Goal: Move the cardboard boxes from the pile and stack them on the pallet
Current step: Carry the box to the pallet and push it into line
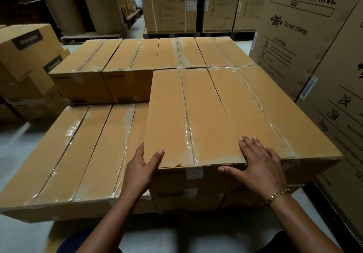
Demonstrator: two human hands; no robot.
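Resting on the upper tier of the stack (82, 150), a long brown tape-sealed cardboard box (188, 115) lies nearest the person, touching a matching box (275, 113) on its right. Left hand (140, 167) grips its near left corner, thumb on top, fingers down the side. Right hand (262, 162) lies flat, fingers spread, over the near edge where both boxes meet.
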